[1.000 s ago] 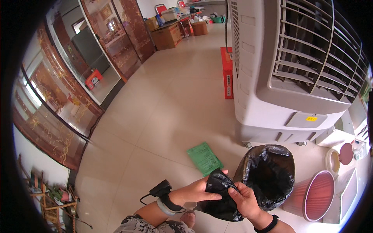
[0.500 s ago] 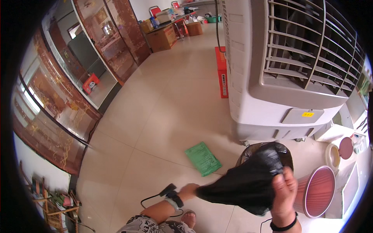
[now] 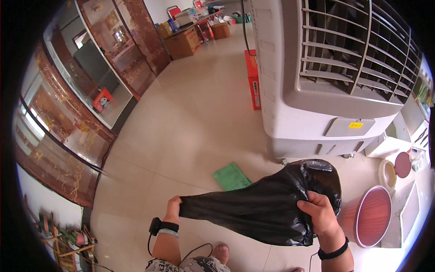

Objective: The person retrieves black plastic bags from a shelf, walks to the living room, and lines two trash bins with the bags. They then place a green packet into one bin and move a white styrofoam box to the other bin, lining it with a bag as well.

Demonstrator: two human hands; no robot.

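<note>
A black plastic bag is stretched sideways between my two hands above the tiled floor. My left hand is closed on its narrow, gathered end, with the fingers partly hidden. At the wider, looser end, my right hand pinches the plastic between thumb and fingers. Beyond that end stands a dark round container, largely hidden by the bag. On the floor behind the bag lies a flat green plastic packet, its near part covered from sight.
A large grey air cooler on castors stands ahead to the right. Beside my right arm is a pink ribbed bin; a round tub sits beyond it. Sliding glass doors line the left. Cardboard boxes stand far ahead.
My left hand has moved left and up, drawing the black bag out longer and flatter. My right hand has shifted slightly left. The bag now covers more of the green packet.
</note>
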